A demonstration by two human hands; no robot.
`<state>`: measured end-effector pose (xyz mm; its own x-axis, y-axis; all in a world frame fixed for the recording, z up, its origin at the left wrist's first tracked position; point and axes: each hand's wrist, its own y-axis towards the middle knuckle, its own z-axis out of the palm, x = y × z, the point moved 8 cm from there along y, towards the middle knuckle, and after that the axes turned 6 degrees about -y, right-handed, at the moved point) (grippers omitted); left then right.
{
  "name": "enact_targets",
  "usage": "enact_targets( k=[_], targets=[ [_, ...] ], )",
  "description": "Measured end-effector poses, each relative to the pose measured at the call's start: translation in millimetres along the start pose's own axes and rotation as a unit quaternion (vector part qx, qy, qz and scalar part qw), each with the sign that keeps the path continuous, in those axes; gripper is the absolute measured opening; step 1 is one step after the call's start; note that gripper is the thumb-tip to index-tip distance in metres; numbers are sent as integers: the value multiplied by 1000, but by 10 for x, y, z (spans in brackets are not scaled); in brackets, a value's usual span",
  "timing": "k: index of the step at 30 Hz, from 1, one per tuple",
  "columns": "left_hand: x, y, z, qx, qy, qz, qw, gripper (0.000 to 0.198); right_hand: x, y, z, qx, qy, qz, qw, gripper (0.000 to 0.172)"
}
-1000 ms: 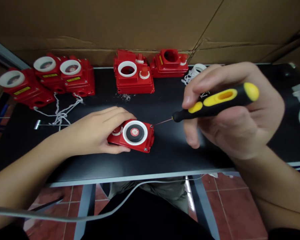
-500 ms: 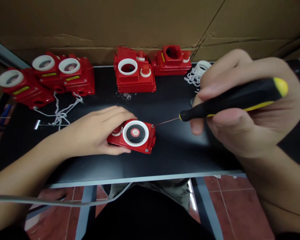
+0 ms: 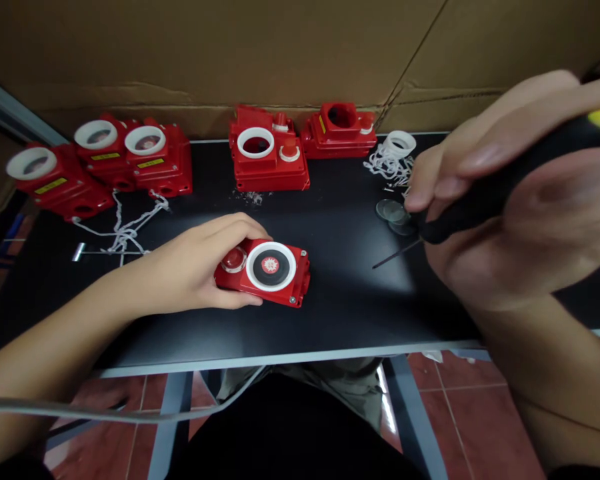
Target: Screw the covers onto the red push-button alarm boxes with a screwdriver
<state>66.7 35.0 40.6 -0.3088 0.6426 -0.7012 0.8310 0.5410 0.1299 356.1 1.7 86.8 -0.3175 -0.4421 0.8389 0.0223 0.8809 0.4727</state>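
The right hand [image 3: 555,200] is curled tightly around a black-and-yellow screwdriver [image 3: 500,190], its tip well to the right of the red box [image 3: 300,275]. The left hand [image 3: 207,260] clamps that box's left end on the black table [image 3: 340,300], thumb in front, fingers behind. The box's white ring [image 3: 251,268] frames a black disc [image 3: 283,272] with a red-and-white centre. Beyond the box, clear discs [image 3: 393,212] lie to its right, a white-ringed box [image 3: 273,175] stands behind, and three boxes [image 3: 165,170] with round inserts stand behind-left.
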Motion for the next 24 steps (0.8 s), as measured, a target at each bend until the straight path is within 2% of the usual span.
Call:
enact_targets(
  k=[1, 2, 3, 5, 7, 10, 13, 20, 24],
  targets=[
    [-6, 3, 0, -4, -9, -5, 1000, 59, 71, 18, -59, -38, -6, -30, 999, 41],
    [-14, 7, 0, -8, -14, -9, 1000, 58, 139, 40, -72, -47, -23, -65, 997, 30],
    [-23, 13, -1, -12, -15, -12, 1000, 56, 188, 66, -19, -18, -54, -95, 994, 21],
    [-37, 27, -4, -19, -14, -19, 1000, 54, 175, 89, 219, 115, -130, -129, 976, 11],
    [-41, 40, -4, -22, -14, -24, 999, 54, 80, 55, 415, 217, -171, -141, 951, 13],
    [-29, 46, 1, -22, -18, -33, 999, 54, -80, -11, 563, 271, -178, -118, 939, 14],
    [-10, 42, 2, -21, -19, -42, 999, 55, -135, -60, 606, 264, -189, -116, 939, 1],
    [31, 42, 11, -23, -30, -27, 999, 54, -44, -106, 631, 221, -203, -135, 944, 6],
    [76, 32, 24, -25, -25, -22, 999, 56, 49, -14, 505, 184, -212, -131, 951, 9]
  ],
)
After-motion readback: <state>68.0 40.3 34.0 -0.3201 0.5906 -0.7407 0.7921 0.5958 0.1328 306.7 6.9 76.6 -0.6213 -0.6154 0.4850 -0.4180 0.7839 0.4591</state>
